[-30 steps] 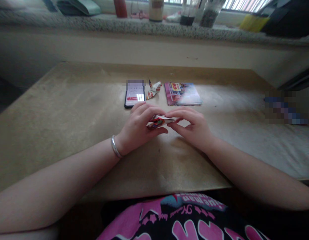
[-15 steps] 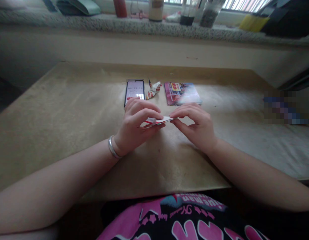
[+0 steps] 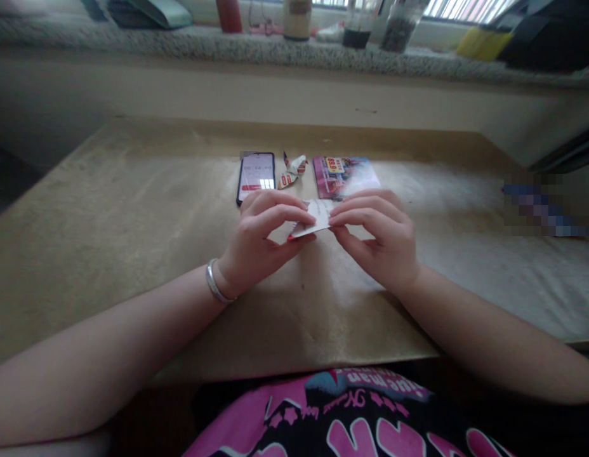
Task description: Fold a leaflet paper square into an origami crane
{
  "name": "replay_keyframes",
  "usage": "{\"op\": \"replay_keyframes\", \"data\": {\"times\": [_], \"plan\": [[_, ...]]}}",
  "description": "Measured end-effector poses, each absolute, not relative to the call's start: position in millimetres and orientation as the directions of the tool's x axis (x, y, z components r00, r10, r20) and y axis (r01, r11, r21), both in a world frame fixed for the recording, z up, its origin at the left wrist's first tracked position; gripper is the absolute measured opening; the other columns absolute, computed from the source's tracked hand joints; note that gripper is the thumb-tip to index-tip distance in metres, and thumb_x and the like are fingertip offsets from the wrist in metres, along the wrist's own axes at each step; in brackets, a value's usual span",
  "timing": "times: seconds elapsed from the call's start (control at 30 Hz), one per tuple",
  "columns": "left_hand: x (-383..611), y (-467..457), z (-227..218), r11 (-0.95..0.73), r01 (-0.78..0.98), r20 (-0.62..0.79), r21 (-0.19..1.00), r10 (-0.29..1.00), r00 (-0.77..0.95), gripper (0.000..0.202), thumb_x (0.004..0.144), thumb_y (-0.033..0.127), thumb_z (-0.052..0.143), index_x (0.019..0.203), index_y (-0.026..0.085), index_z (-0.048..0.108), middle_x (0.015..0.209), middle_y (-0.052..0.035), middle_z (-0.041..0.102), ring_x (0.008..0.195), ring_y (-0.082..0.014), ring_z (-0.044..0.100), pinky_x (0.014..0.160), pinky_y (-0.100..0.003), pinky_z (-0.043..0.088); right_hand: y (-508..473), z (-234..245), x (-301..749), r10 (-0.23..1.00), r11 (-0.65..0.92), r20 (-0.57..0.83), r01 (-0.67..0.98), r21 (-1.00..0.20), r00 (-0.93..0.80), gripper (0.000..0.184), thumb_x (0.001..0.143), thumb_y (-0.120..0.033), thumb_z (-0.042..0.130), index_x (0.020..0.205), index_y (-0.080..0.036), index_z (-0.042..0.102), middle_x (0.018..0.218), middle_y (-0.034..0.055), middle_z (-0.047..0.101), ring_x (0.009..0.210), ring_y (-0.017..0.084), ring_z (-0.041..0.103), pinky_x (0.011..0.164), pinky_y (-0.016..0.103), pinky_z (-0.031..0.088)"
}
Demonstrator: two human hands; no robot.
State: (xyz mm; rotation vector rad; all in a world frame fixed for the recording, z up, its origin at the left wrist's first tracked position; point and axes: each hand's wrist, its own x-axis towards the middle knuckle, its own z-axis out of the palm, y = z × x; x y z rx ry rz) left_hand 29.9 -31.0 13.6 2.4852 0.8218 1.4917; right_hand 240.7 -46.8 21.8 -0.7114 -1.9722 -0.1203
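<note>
Both hands hold one small folded piece of paper [image 3: 314, 220], white with red print, just above the brown table [image 3: 132, 209]. My left hand [image 3: 261, 238], with a silver bracelet on its wrist, pinches the paper's left side between thumb and fingers. My right hand [image 3: 377, 235] pinches its right edge with curled fingers. The paper is tipped up so its white face shows.
Behind the hands lie a lit phone [image 3: 256, 176], a small folded paper figure [image 3: 291, 171] and a stack of colourful printed sheets [image 3: 344, 176]. A stone ledge [image 3: 275, 51] at the back carries jars and bottles. A blurred object [image 3: 544, 206] lies at the right.
The hands have lifted slightly and moved away from me, and the folded paper has turned from edge-on to showing its white face.
</note>
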Motion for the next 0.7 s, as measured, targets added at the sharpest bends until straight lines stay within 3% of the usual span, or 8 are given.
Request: {"op": "replay_keyframes", "data": {"times": [0.17, 0.47, 0.7], "plan": [[29.3, -32.8, 13.6, -0.834, 0.400, 0.777, 0.380, 0.522, 0.352, 0.014, 0.080, 0.030, 0.074, 0.089, 0.023, 0.066, 0.095, -0.0020, 0.067, 0.090, -0.0154, 0.062, 0.084, -0.033, 0.051, -47.6, 20.6, 242.1, 0.424, 0.816, 0.832, 0.549, -0.179, -0.358, 0.016, 0.080, -0.014, 0.069, 0.089, -0.027, 0.066, 0.090, 0.0003, 0.073, 0.091, 0.021, 0.065, 0.085, 0.041, 0.053], [28.3, -30.7, 14.4, -0.846, 0.385, 0.787, 0.370, 0.505, 0.353, 0.008, 0.084, 0.027, 0.069, 0.082, 0.022, 0.064, 0.087, -0.0008, 0.069, 0.081, -0.0128, 0.063, 0.079, -0.031, 0.051, -43.8, 19.1, 240.3, 0.477, 0.812, 0.819, 0.517, -0.271, -0.319, 0.009, 0.082, -0.018, 0.068, 0.086, -0.026, 0.066, 0.086, 0.0003, 0.073, 0.087, 0.019, 0.066, 0.085, 0.041, 0.052], [28.2, -29.8, 16.6, -0.832, 0.508, 0.777, 0.225, 0.467, 0.421, 0.009, 0.085, 0.031, 0.068, 0.080, 0.024, 0.066, 0.080, 0.0022, 0.071, 0.077, -0.0128, 0.061, 0.080, -0.032, 0.046, -44.0, 20.8, 241.0, 0.472, 0.821, 0.816, 0.503, -0.270, -0.333, 0.010, 0.080, -0.017, 0.069, 0.081, -0.026, 0.066, 0.080, -0.0004, 0.073, 0.087, 0.019, 0.064, 0.083, 0.040, 0.052]]}}
